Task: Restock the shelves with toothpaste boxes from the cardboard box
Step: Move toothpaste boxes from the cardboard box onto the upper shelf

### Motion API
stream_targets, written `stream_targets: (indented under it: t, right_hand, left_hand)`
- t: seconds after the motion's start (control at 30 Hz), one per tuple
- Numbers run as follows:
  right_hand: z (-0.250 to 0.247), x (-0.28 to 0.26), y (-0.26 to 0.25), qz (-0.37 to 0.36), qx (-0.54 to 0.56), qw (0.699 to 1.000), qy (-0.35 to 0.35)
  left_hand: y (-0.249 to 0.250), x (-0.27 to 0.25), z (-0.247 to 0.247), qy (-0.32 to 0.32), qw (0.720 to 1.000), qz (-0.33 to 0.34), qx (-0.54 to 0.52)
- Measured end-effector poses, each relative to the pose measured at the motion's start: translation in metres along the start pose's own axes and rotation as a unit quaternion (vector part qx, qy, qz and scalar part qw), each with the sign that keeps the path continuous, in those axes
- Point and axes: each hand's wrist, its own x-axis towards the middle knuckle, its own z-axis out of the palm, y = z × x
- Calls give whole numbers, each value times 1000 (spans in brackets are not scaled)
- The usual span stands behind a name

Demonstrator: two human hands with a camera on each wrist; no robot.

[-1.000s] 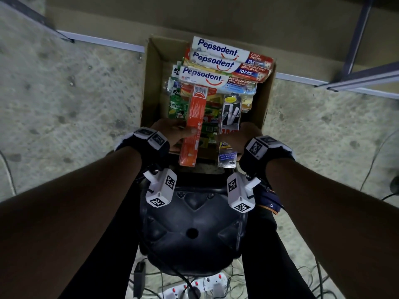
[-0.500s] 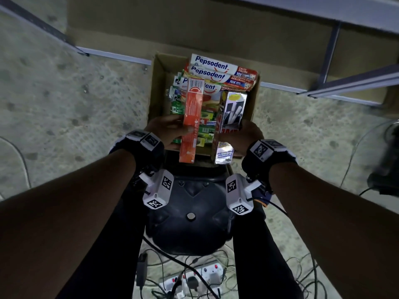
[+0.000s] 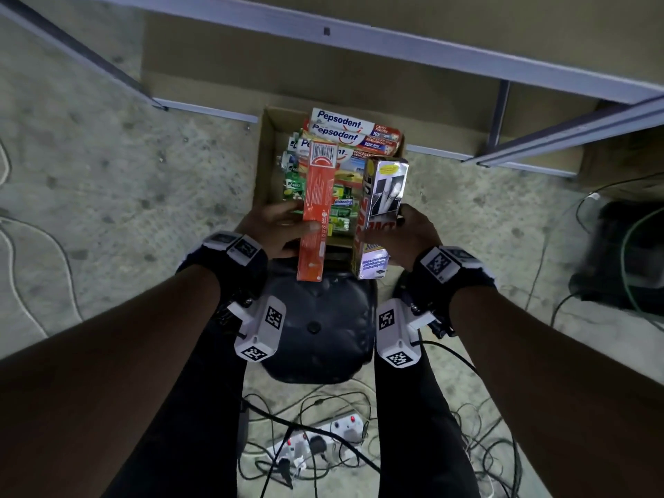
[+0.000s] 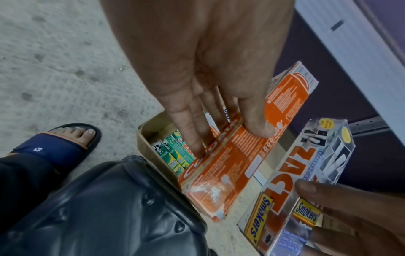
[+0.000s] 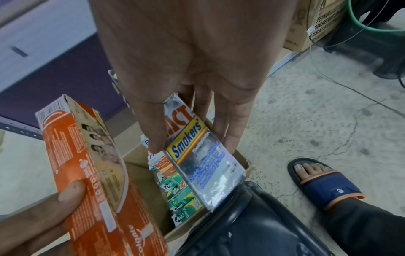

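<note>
The left hand (image 3: 276, 230) is gripping an orange toothpaste box (image 3: 318, 210), thumb pressed on its printed face and fingers wrapped behind. The right hand (image 3: 404, 237) is holding a silver toothpaste box (image 3: 381, 213) the same way, fingers curled round its lower half. Both boxes are sitting lifted above the open cardboard box (image 3: 264, 167) on the floor, which is still holding many more toothpaste boxes (image 3: 345, 133) stacked flat. Each held box is pointing its long axis away from the person, toward the shelf rail (image 3: 359, 39) that is crossing the view just beyond and above the cardboard box. The two hands are looking about equally near that rail, side by side. The coming move is probably a forward and upward carry, with each box leading end first toward the shelf.
</note>
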Motion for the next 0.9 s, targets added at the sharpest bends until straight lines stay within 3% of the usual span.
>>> stream_targets:
  t: [0.6,0.9]
  right_hand:
    - [-60,-188,-41,-118,71,990,4]
    - [-107,-285,-85,-200,103,974,30]
  left_hand:
    - [76,-191,11,0,992,112,-54]
    - [129,-281,9,-12,972,235,0]
